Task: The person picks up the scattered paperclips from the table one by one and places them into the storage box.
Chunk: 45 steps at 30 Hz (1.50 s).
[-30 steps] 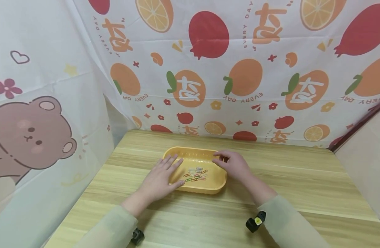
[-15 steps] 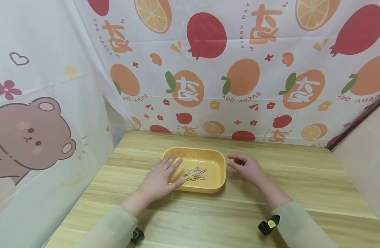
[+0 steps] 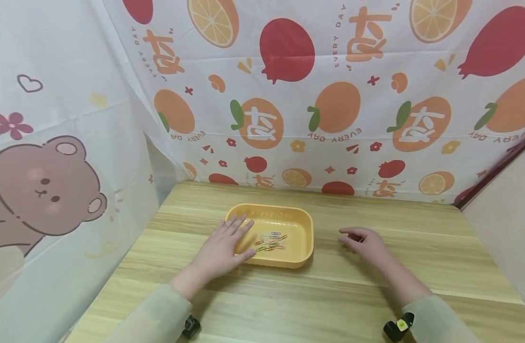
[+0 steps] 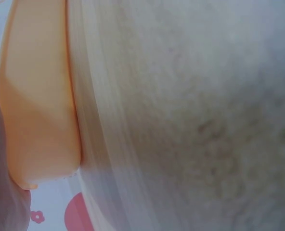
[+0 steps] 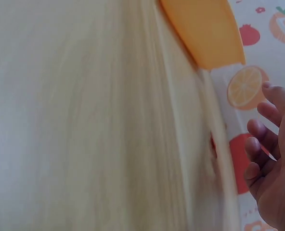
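A yellow tray stands on the wooden table, and several coloured paper clips lie scattered on its floor. My left hand rests over the tray's left side, fingers spread across its rim. To the right of the tray, my right hand hovers low over the table with loosely bent fingers. A small paper clip shows just below its fingertips. In the right wrist view the digits are apart, with no object visible between them; a blurred red bit appears on the table beside them.
A white cloth printed with fruit hangs behind the table's far edge. On the left hangs another cloth with a bear. Bare wood stretches in front of the tray. Each sleeve carries a small black camera.
My right hand has moved from over the tray's right rim to the right, out over the table. A small paper clip now shows under its fingertips. The left hand and tray stay put.
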Each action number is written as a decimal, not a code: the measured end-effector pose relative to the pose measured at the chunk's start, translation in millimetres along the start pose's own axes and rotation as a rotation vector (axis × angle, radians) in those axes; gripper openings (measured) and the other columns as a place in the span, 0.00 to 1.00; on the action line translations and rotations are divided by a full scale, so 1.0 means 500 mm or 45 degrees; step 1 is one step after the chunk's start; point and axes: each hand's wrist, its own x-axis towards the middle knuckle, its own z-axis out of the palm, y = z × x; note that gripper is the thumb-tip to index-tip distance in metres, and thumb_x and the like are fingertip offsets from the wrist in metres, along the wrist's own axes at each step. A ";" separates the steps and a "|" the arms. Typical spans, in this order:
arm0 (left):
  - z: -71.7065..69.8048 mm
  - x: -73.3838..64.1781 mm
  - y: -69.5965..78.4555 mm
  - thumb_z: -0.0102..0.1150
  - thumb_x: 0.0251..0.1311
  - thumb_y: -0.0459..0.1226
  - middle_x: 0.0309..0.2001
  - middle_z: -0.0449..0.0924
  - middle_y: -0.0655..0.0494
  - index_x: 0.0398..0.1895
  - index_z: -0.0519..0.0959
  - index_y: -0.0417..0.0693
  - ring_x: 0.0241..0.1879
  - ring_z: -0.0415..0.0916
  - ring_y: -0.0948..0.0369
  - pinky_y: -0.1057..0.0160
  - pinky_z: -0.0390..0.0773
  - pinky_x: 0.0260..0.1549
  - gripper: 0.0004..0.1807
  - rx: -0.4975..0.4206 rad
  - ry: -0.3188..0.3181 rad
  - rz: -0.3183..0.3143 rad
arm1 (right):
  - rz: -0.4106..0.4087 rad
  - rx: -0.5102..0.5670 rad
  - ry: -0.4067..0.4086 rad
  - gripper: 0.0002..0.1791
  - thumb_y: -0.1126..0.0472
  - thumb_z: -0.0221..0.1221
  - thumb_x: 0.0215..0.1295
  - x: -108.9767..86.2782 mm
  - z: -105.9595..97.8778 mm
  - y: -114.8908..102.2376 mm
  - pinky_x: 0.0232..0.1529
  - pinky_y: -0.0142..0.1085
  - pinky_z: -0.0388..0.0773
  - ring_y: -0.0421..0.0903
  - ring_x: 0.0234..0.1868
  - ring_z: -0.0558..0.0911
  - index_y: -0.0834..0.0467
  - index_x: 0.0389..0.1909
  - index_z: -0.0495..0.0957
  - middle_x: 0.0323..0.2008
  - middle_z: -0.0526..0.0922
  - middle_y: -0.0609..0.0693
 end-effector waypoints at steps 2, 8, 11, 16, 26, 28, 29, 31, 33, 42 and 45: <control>0.000 0.000 0.001 0.53 0.64 0.64 0.78 0.50 0.52 0.79 0.55 0.60 0.77 0.44 0.49 0.44 0.43 0.74 0.43 -0.008 -0.012 -0.005 | 0.009 0.005 -0.012 0.22 0.50 0.65 0.66 -0.005 -0.007 0.011 0.28 0.33 0.76 0.44 0.31 0.76 0.58 0.55 0.83 0.33 0.82 0.51; -0.002 -0.002 0.003 0.54 0.64 0.63 0.78 0.51 0.51 0.78 0.57 0.59 0.77 0.45 0.48 0.42 0.47 0.73 0.43 -0.017 0.004 -0.002 | 0.046 -0.006 -0.038 0.24 0.47 0.64 0.66 -0.011 -0.022 0.026 0.30 0.33 0.76 0.45 0.35 0.75 0.58 0.56 0.82 0.36 0.81 0.50; -0.004 -0.001 0.003 0.55 0.63 0.63 0.78 0.52 0.51 0.78 0.57 0.59 0.77 0.46 0.48 0.42 0.48 0.73 0.43 -0.016 0.013 -0.002 | 0.054 -0.023 -0.041 0.25 0.46 0.63 0.66 -0.011 -0.026 0.025 0.29 0.33 0.76 0.45 0.35 0.75 0.58 0.56 0.82 0.36 0.80 0.50; -0.006 0.001 0.003 0.55 0.64 0.63 0.78 0.51 0.51 0.78 0.56 0.60 0.77 0.45 0.49 0.44 0.44 0.74 0.43 -0.021 -0.004 -0.008 | 0.067 -0.065 -0.053 0.22 0.48 0.63 0.67 -0.010 -0.030 0.024 0.29 0.33 0.75 0.46 0.34 0.74 0.57 0.55 0.83 0.34 0.79 0.50; -0.005 -0.001 0.003 0.53 0.64 0.64 0.78 0.50 0.52 0.78 0.56 0.60 0.77 0.45 0.49 0.45 0.43 0.75 0.43 -0.008 -0.009 -0.012 | -0.198 -0.465 -0.079 0.12 0.54 0.66 0.65 -0.001 -0.029 0.043 0.32 0.34 0.74 0.39 0.32 0.73 0.53 0.47 0.87 0.31 0.79 0.39; -0.006 -0.001 0.003 0.51 0.64 0.65 0.78 0.51 0.52 0.78 0.56 0.60 0.77 0.46 0.49 0.45 0.44 0.74 0.43 -0.004 -0.007 -0.010 | -0.245 -0.544 -0.080 0.11 0.54 0.66 0.65 0.003 -0.028 0.046 0.34 0.36 0.75 0.37 0.32 0.73 0.51 0.46 0.87 0.31 0.79 0.37; -0.007 -0.001 0.003 0.50 0.64 0.66 0.78 0.51 0.52 0.78 0.55 0.61 0.77 0.46 0.49 0.44 0.45 0.74 0.44 0.000 -0.009 -0.010 | -0.262 -0.568 -0.085 0.10 0.54 0.66 0.65 0.006 -0.029 0.047 0.35 0.37 0.76 0.37 0.32 0.74 0.51 0.45 0.87 0.31 0.79 0.36; -0.008 -0.001 0.002 0.49 0.64 0.67 0.78 0.51 0.51 0.79 0.55 0.61 0.77 0.46 0.49 0.44 0.46 0.74 0.44 0.004 -0.012 -0.009 | -0.288 -0.599 -0.101 0.08 0.54 0.66 0.65 0.010 -0.029 0.047 0.37 0.40 0.77 0.37 0.33 0.76 0.49 0.43 0.87 0.32 0.79 0.36; -0.008 -0.002 0.001 0.48 0.64 0.67 0.78 0.51 0.51 0.79 0.55 0.60 0.77 0.46 0.49 0.43 0.47 0.74 0.44 0.007 -0.011 -0.005 | -0.315 -0.614 -0.128 0.06 0.56 0.66 0.65 0.016 -0.030 0.044 0.39 0.42 0.78 0.37 0.34 0.77 0.49 0.41 0.87 0.32 0.80 0.36; -0.005 -0.002 0.000 0.50 0.64 0.66 0.78 0.51 0.52 0.79 0.55 0.60 0.77 0.46 0.49 0.44 0.46 0.74 0.44 0.009 -0.009 0.006 | -0.348 -0.656 -0.187 0.04 0.58 0.65 0.65 0.034 -0.031 0.048 0.41 0.42 0.79 0.36 0.36 0.79 0.47 0.37 0.87 0.33 0.81 0.36; -0.007 -0.003 0.000 0.51 0.64 0.66 0.78 0.52 0.51 0.78 0.56 0.59 0.76 0.47 0.48 0.43 0.48 0.73 0.44 0.016 0.007 0.017 | -0.358 -0.647 -0.194 0.04 0.58 0.65 0.65 0.037 -0.030 0.051 0.40 0.41 0.78 0.35 0.35 0.78 0.47 0.37 0.87 0.33 0.81 0.35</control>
